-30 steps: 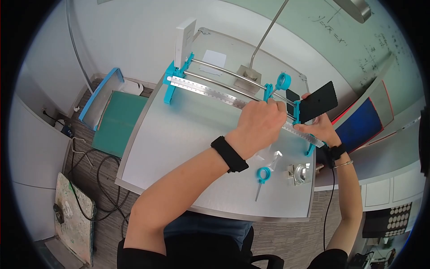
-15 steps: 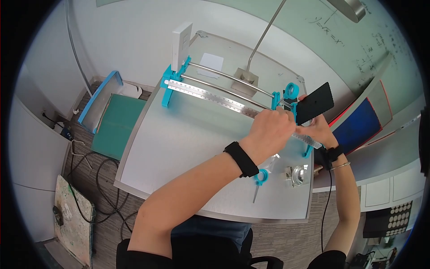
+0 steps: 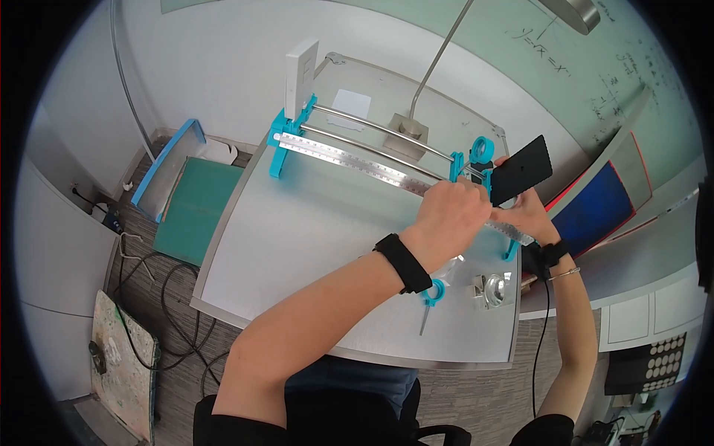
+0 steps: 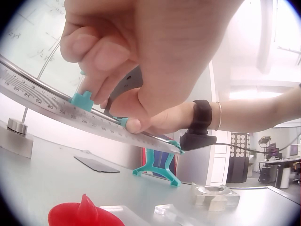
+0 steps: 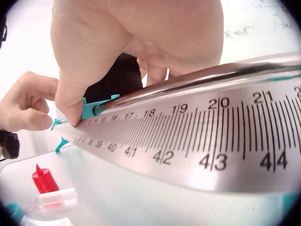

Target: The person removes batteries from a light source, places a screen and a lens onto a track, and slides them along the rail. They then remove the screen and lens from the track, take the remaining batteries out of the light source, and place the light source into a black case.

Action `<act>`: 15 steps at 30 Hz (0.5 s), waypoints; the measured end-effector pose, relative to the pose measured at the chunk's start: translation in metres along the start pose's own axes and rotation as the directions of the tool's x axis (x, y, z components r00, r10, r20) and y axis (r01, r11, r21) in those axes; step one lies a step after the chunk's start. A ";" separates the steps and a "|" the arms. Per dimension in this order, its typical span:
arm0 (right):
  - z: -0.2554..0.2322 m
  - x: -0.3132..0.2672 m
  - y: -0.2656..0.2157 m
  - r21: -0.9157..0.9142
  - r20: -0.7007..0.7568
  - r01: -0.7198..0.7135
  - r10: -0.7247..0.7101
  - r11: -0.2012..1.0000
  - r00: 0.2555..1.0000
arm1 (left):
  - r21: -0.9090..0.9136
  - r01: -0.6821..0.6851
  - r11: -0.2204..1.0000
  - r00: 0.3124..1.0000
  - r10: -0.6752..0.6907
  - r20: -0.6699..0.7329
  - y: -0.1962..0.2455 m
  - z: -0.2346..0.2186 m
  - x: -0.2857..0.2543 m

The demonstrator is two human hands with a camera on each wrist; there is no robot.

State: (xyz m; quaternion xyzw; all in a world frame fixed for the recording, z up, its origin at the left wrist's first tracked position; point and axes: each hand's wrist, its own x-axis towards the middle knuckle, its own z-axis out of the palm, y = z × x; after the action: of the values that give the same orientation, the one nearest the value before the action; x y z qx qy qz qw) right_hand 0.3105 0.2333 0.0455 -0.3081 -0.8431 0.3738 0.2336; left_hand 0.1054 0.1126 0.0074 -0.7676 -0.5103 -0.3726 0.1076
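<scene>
On the table (image 3: 297, 253) stand two rails (image 3: 368, 131), with a ruler (image 3: 342, 158) along their near side. A panel (image 3: 300, 78) is at the left end, a plate (image 3: 524, 169) towards the right end. An upright ring (image 3: 474, 154) stands left of this plate. Behind the rails are a lamp (image 3: 411, 126) and, to its left, a paper (image 3: 349, 104).

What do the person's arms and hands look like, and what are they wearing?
Both arms come out of short black sleeves. The bare left hand has a wide black wristband behind it. The bare right hand has a black strap, a thin metallic bracelet, and a black cable trailing from the wrist.
</scene>
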 end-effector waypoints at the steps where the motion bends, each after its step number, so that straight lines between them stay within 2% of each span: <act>1: -0.001 0.000 -0.001 -0.021 0.012 -0.004 0.004 1.000 1.000 | 0.002 0.006 1.000 1.000 -0.006 0.016 0.000 0.000 0.000; 12: 0.000 0.000 -0.001 -0.027 0.008 0.016 -0.016 1.000 1.000 | 0.050 0.012 0.999 1.000 -0.013 0.021 0.002 0.000 -0.001; 15: -0.001 0.000 -0.001 -0.027 0.010 -0.019 0.019 0.999 1.000 | 0.053 0.008 0.999 1.000 -0.009 0.027 0.004 -0.002 0.000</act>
State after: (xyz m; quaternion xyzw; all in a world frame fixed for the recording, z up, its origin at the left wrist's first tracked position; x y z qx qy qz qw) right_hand 0.3107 0.2327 0.0470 -0.3173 -0.8462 0.3664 0.2215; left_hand 0.1074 0.1096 0.0092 -0.7674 -0.5245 -0.3489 0.1192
